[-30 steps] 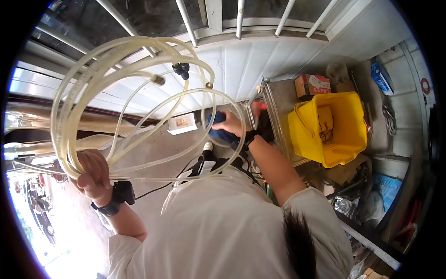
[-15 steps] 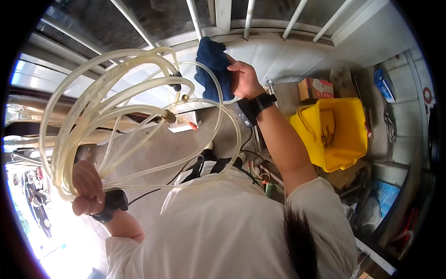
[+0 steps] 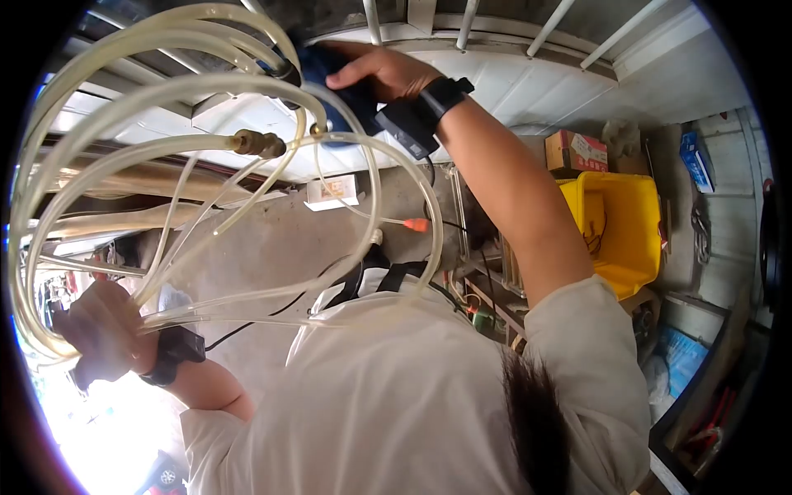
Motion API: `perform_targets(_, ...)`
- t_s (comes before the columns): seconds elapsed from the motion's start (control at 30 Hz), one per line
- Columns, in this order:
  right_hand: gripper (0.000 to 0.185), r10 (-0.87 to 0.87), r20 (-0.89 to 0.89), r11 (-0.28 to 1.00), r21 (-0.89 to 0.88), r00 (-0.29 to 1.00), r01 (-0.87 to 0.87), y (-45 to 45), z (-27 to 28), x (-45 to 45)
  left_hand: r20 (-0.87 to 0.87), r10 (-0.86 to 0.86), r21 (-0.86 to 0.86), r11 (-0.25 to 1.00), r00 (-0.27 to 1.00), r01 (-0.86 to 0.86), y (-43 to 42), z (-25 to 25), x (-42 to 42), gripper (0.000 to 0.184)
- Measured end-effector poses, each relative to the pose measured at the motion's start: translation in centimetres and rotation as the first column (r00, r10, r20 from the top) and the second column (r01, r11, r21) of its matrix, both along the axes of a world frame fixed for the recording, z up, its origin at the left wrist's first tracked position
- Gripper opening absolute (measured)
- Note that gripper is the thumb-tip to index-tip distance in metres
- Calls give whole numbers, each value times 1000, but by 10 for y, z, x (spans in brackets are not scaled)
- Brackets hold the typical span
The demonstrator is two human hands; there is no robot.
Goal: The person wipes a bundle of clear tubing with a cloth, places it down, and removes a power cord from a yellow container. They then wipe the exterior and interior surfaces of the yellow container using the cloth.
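Note:
My left hand (image 3: 103, 326) is closed round the lower left of a coil of clear hose (image 3: 210, 89), which hangs in loose loops before me. A brass fitting (image 3: 260, 143) sits on one hose end, and a dark connector (image 3: 285, 73) is higher up. At the top, my right hand (image 3: 384, 73) grips a dark blue cloth (image 3: 340, 95) behind the upper right of the loops. An orange tip (image 3: 416, 224) on a thin tube dangles below the cloth.
White wall panels and window bars (image 3: 549, 29) run across the top. A yellow bin (image 3: 631, 235) stands at the right beside a red and brown box (image 3: 576, 153). On the floor lies a small white box (image 3: 332, 192). A shelf edge (image 3: 685, 429) is at lower right.
The hose coil has risen and come closer, spreading left. My right hand has lifted the blue cloth from low near the floor up to the window bars. My left hand has shifted left.

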State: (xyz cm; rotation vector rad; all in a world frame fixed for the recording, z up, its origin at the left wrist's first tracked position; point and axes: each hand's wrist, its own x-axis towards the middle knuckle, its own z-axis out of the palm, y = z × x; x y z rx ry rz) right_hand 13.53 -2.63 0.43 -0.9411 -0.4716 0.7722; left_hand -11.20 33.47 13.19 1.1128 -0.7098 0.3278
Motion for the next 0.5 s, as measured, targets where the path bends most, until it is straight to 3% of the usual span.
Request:
perform_targets(0.07,73,145,80,981,-144,986,-132,6,-18,3,-82,73,-343,934,994,-97,30,-16,-11,31)
perform_targets(0.1,55,73,6,986,-153,997,-71,6,-23,-10,-115,7,-673,735,993,-83,41,-21,-16,29)
perform_targets(0.13,44,89,-43,981,-166,995,-95,2,-24,-21,-171,158,-557,799,973,-228,28,-21,-14,28)
perform_targets(0.2,36,177,-247,983,2,953,-182,8,-80,-16,-239,466,-275,809,852,-520,1,-21,-10,42)
perform_targets(0.23,34,181,-330,982,13,926,-187,8,-89,-23,-174,257,-196,937,951,-289,0,-23,-10,48)
perform_targets(0.3,33,204,-434,979,97,877,-180,8,-112,-45,-179,176,-131,971,968,-200,-3,-25,-9,53)
perform_targets(0.37,36,121,-322,984,-87,939,-156,2,-108,-62,-280,462,-159,842,842,-515,-7,-24,-9,52)
perform_targets(0.4,38,113,-334,988,-63,936,-142,0,-122,-64,-482,707,-193,491,518,-850,-17,-17,2,50)
perform_targets(0.47,42,192,-387,981,67,902,-180,-5,-156,-61,-405,621,-141,683,672,-716,-9,-21,3,52)
perform_targets(0.5,42,140,-348,988,-15,927,-155,-13,-150,-63,-401,632,-101,689,663,-717,-15,-23,8,48)
